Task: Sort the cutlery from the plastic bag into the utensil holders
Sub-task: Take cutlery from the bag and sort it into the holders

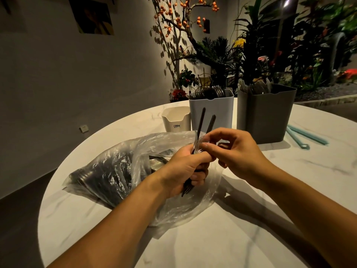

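Nearest, the left hand (pixel 183 167) was curled tight around a bundle of black cutlery (pixel 202 122), handles sticking up past the fist and tips poking out below. The right hand (pixel 235 151), just beside it, pinched a clear piece among the bundle with bent fingers (pixel 208 146). Under both hands the plastic bag (pixel 116 171) lay crumpled on the round marble table (pixel 212 238), more dark cutlery showing through it. Farther back stood 3 holders: a short cream holder (pixel 174 118), a pale blue holder (pixel 220 111) filled with dark forks, and a grey holder (pixel 270 115) with clear pieces. 2 teal sticks (pixel 307 136) lay to its right.
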`<state>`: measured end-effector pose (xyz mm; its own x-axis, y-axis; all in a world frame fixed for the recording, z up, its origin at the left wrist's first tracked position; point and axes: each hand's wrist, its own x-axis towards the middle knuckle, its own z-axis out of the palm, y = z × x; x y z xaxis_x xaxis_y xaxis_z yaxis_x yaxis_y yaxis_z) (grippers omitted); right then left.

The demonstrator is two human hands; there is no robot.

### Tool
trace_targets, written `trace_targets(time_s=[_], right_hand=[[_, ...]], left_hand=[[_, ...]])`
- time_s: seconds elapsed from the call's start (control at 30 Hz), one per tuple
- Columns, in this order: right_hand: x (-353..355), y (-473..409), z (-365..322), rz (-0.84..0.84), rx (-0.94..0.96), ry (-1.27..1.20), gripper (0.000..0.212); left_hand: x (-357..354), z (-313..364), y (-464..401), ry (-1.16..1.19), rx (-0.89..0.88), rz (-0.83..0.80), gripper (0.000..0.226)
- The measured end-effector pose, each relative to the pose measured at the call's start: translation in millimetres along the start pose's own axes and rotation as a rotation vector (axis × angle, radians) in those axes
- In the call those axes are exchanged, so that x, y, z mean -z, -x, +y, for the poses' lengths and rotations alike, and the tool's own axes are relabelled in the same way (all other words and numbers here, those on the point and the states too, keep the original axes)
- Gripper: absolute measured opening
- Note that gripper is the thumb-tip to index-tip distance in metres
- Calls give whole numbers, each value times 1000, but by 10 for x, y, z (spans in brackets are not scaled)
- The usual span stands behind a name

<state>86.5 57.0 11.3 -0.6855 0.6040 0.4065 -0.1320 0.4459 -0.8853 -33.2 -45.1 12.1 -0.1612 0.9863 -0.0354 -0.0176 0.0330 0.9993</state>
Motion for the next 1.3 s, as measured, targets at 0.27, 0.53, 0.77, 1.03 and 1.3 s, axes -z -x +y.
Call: trace_targets(time_s=[0.27, 0.53, 0.77, 1.03, 1.3], right_hand=[[6, -13, 17, -10, -72, -51, 7], [-1, -14, 27, 9, -87, -56, 8], [27, -34, 38, 48, -95, -60, 8], [30, -39, 43, 47, -144, -88, 10], [29, -32, 29, 2, -166, -110, 6]], left_hand=[[57, -18, 2, 206, 23, -54, 53], [6, -48, -52, 105, 49, 136, 42], [-10, -75, -77, -127, -50, 339, 27], [-68, -60, -64, -165, -119, 367, 24], [-137, -14, -9, -159, -35, 332, 57]])
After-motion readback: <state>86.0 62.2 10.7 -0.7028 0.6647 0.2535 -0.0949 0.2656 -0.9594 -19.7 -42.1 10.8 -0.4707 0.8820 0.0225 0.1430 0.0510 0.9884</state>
